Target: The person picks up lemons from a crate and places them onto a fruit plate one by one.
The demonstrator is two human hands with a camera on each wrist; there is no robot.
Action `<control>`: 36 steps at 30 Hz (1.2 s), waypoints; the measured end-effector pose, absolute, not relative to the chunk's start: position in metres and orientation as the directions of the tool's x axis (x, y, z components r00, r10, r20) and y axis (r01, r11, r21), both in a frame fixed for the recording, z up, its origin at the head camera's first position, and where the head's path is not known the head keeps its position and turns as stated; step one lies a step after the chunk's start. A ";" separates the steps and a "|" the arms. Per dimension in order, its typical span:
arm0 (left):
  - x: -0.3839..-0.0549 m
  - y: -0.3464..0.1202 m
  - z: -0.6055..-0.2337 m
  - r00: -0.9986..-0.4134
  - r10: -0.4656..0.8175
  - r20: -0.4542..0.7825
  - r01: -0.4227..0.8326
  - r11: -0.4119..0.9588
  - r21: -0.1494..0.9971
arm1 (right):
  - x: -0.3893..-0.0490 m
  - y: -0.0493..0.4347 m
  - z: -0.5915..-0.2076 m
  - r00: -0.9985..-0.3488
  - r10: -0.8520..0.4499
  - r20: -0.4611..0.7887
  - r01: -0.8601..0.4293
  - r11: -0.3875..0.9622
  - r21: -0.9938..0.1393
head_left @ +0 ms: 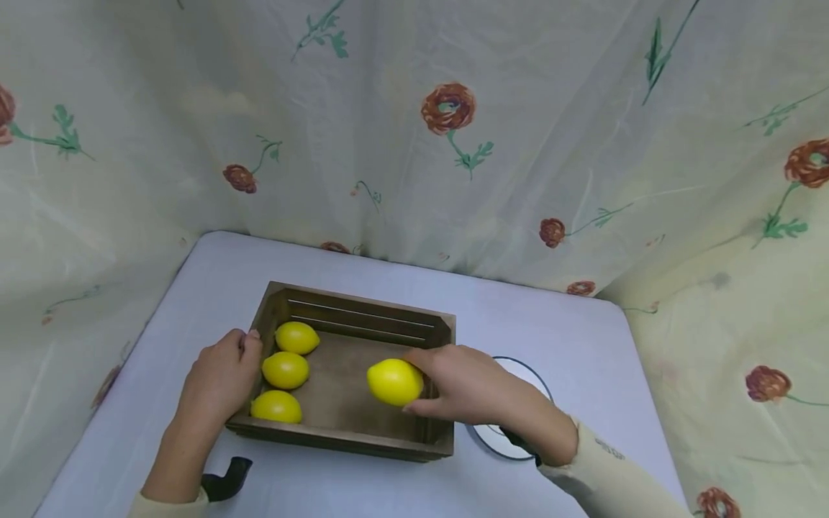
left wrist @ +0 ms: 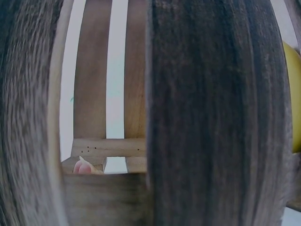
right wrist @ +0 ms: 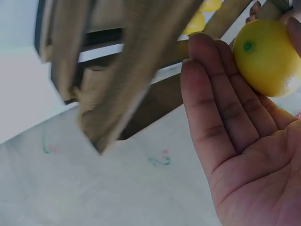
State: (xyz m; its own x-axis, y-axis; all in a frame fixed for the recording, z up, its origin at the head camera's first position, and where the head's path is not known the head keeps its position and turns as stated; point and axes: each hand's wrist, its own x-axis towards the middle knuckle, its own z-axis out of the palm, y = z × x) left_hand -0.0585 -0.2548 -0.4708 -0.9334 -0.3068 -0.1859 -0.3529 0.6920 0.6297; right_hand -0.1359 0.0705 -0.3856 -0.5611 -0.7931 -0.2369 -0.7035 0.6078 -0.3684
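A brown slatted wooden crate stands on the table, with three yellow lemons lined up along its left wall inside. My left hand grips that left wall at the rim; close slats fill most of the left wrist view, and a fingertip shows past them. Over the right part of the crate, my right hand holds another lemon between thumb and fingers. In the right wrist view this lemon sits at the fingers, with its green stem end showing, while the outer fingers stretch out straight.
To the right of the crate, partly behind my right forearm, lies a white round plate with a dark rim. A black curved piece shows at my left wrist. Floral curtains hang around the white table.
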 end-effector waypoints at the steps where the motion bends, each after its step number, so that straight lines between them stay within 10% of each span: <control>1: -0.059 -0.255 -0.470 -0.932 -0.310 -0.187 -0.356 0.693 0.627 | -0.135 0.074 -0.386 -0.567 -0.789 -0.236 -0.695 0.613 -0.376; 36: -0.055 -0.251 -0.469 -0.942 -0.296 -0.160 -0.334 0.761 0.557 | -0.085 0.182 -0.382 -0.817 -0.525 -0.240 -0.388 0.808 -0.444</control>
State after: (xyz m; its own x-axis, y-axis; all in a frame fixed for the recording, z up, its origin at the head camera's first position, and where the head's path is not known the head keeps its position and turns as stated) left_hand -0.0547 -0.2505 -0.4692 -0.9417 -0.2961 -0.1595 -0.3335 0.7607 0.5569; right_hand -0.0854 0.1825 -0.3817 -0.8168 -0.5246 -0.2400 -0.3882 0.8075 -0.4441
